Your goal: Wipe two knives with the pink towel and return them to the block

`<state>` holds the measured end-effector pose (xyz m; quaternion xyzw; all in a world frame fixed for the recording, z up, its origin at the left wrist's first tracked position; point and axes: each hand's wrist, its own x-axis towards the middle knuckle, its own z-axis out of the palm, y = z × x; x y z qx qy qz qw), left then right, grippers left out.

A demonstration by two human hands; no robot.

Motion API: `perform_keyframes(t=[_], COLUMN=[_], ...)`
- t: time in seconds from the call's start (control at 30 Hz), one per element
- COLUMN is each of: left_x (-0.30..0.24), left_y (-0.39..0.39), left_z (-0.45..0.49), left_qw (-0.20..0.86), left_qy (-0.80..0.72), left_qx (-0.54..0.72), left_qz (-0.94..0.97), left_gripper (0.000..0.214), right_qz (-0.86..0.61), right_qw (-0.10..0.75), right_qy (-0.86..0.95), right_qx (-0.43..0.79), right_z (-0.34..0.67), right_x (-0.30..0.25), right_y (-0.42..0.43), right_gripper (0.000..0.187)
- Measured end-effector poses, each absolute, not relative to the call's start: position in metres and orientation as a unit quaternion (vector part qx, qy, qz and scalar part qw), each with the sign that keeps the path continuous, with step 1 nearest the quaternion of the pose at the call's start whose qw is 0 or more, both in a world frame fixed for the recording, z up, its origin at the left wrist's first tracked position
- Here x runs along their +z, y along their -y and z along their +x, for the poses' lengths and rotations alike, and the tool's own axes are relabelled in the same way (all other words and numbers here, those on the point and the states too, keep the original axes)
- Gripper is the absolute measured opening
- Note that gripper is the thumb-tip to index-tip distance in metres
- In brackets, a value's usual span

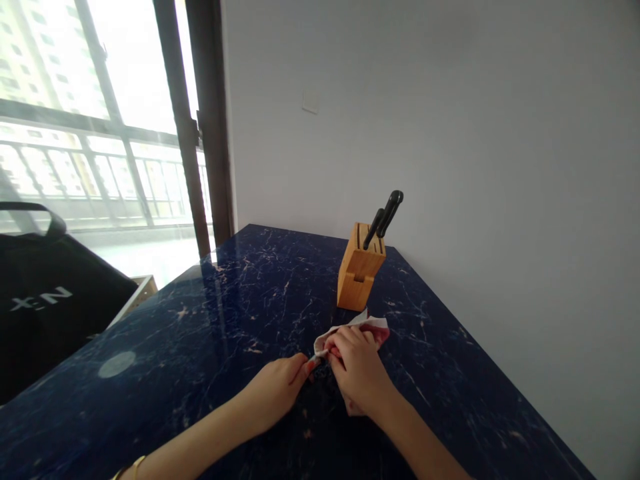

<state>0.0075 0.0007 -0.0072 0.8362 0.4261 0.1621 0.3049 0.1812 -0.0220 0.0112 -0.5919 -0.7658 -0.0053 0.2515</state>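
A white-and-red cloth [377, 327] lies bunched under and around my right hand [355, 363], whose fingers are closed on it. My left hand [285, 387] is a little to the left, thumb and fingers pressed together. A thin pale strip shows between its fingertips and the cloth; I cannot tell whether it is a cloth corner or something else. Just beyond both hands stands a wooden knife block [357, 280], tilted back. Two black-handled knives [390, 213] sit in its top slots. The lower part of the cloth is partly hidden behind my right wrist.
The dark blue marble-patterned table [260, 287] runs forward to a pale wall [450, 133] along its back and right. A round pale patch [117, 365] shows on its left part. A black bag [55, 307] stands left of the table, before a glass sliding door [135, 80].
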Motion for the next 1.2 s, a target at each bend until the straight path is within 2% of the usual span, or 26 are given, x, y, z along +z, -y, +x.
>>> perform_keyframes(t=[0.3, 0.73, 0.93, 1.1, 1.2], left_x=[-0.011, -0.01, -0.007, -0.005, -0.005], left_y=[-0.002, -0.002, -0.001, 0.0, 0.001], left_z=[0.008, 0.008, 0.007, 0.006, 0.006], left_qw=[0.299, 0.304, 0.305, 0.309, 0.306], left_qy=[-0.426, -0.427, -0.424, -0.42, -0.42], left_qx=[0.164, 0.162, 0.164, 0.155, 0.153], left_qz=[0.838, 0.836, 0.837, 0.839, 0.841], left_gripper=[0.038, 0.039, 0.039, 0.041, 0.041], right_qz=[-0.615, -0.615, -0.617, -0.668, -0.648], right_qw=[0.293, 0.266, 0.211, 0.223, 0.229], right_qy=[0.732, 0.742, 0.758, 0.71, 0.726], right_qx=[0.018, 0.04, 0.034, -0.013, -0.005], right_z=[0.178, 0.181, 0.196, 0.21, 0.203], right_x=[0.004, 0.011, 0.022, 0.019, 0.017], right_y=[0.019, 0.021, 0.018, 0.009, 0.012], right_gripper=[0.011, 0.011, 0.012, 0.014, 0.014])
